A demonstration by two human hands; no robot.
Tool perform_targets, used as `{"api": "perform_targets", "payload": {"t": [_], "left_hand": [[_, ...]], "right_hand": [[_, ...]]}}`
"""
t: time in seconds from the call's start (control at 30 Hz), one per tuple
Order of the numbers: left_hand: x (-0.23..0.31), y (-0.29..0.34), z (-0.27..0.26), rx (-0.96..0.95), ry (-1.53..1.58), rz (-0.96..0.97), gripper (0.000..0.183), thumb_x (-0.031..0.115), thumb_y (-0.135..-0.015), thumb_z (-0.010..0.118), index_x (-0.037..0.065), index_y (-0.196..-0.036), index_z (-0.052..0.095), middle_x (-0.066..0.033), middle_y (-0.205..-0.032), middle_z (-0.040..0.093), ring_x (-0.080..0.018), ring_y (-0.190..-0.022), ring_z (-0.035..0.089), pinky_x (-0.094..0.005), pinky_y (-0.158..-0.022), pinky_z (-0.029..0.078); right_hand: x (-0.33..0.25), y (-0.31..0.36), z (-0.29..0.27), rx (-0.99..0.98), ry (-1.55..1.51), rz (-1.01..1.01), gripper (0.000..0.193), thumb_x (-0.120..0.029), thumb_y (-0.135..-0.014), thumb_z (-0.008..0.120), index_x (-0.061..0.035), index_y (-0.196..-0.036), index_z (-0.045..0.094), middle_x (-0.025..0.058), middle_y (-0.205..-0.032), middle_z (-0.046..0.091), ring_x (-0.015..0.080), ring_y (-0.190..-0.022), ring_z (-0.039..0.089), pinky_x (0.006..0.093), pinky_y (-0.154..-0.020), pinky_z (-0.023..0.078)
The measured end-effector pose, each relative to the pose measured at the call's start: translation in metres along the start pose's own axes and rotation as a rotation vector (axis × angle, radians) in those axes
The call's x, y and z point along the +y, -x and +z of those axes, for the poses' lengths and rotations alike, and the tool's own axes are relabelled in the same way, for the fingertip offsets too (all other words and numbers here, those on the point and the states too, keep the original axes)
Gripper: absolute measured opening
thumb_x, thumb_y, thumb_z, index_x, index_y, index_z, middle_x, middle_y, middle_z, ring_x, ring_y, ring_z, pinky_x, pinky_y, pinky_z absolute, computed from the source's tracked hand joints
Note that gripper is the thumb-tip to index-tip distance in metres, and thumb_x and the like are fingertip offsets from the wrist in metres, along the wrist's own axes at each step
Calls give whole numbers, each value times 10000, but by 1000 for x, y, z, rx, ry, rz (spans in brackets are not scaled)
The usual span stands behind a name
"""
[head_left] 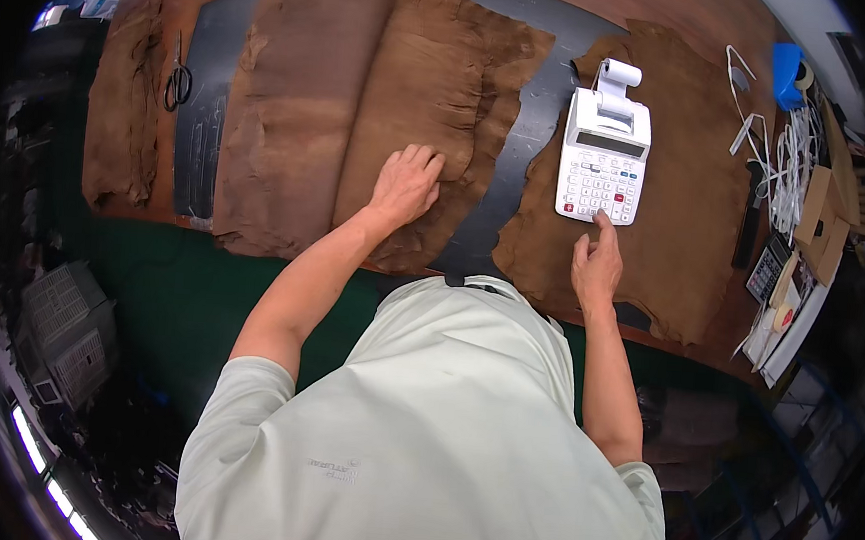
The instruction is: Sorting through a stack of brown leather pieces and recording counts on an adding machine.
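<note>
My left hand (408, 183) lies on a piece of brown leather (426, 69), its fingers slightly bent and holding nothing. A white printing calculator (605, 167) with a paper roll (622, 73) at its top stands on another brown hide (690, 238) to the right. My right hand (598, 270) is at the calculator's near edge. Its index finger reaches out over the bottom row of keys, touching or just above them. The other fingers are loosely bent, with nothing in them.
Dark grey cutting mats (521, 151) show between the hides. Black scissors (178, 85) lie at the left, by a narrow leather strip (122, 118). Along the right edge are white cables (793, 160), a blue tape dispenser (787, 76), a smaller dark calculator (769, 268) and cardboard (819, 222).
</note>
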State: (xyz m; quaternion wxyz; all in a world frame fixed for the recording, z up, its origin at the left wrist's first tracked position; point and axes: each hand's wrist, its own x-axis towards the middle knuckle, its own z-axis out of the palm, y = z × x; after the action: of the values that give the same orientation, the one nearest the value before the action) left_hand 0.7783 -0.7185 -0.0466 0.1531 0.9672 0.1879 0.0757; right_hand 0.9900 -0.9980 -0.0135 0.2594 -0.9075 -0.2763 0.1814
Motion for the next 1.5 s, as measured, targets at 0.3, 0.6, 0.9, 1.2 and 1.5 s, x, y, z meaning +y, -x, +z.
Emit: {"api": "perform_targets", "payload": {"t": [0.3, 0.6, 0.9, 1.2, 1.5], "left_hand": [[-11, -25, -1, -10, 156, -266, 180, 199, -919, 691, 25, -956, 662, -128, -825, 629, -286, -776, 653, -431, -718, 531], [-174, 57, -95, 541, 672, -1007, 238, 219, -969, 715, -9, -1034, 704, -19, -805, 678, -82, -683, 635, -242, -583, 538], [-228, 88, -95, 505, 819, -1169, 240, 188, -951, 732, -33, -1039, 699, -52, -835, 686, -119, -650, 659, -249, -539, 554], [-221, 87, -98, 519, 840, -1178, 237, 186, -946, 740, -31, -1036, 707, -45, -825, 679, -114, -640, 657, -243, -541, 554], [-232, 92, -86, 485, 791, -1107, 376, 241, -936, 757, -38, -1175, 678, -72, -960, 700, -132, -748, 679, -259, -620, 580]], "right_hand": [[-17, 21, 16, -146, -61, 55, 408, -97, -932, 619, -36, -1333, 574, 174, -1099, 678, 265, -721, 646, 410, -740, 537], [-15, 15, 13, -193, -44, 38, 379, -73, -933, 609, -33, -1309, 599, 171, -1062, 687, 264, -702, 627, 397, -727, 527], [-21, 8, 15, -249, -7, 76, 357, -62, -947, 597, -21, -1302, 601, 173, -1184, 693, 310, -846, 678, 391, -807, 537], [-11, 8, 18, -179, -21, 19, 367, -60, -939, 613, -29, -1304, 605, 151, -1159, 695, 251, -752, 639, 372, -760, 534], [12, 5, 16, -64, 13, -105, 310, -72, -934, 595, -32, -1240, 623, 161, -1292, 645, 330, -1086, 663, 404, -900, 545]]}}
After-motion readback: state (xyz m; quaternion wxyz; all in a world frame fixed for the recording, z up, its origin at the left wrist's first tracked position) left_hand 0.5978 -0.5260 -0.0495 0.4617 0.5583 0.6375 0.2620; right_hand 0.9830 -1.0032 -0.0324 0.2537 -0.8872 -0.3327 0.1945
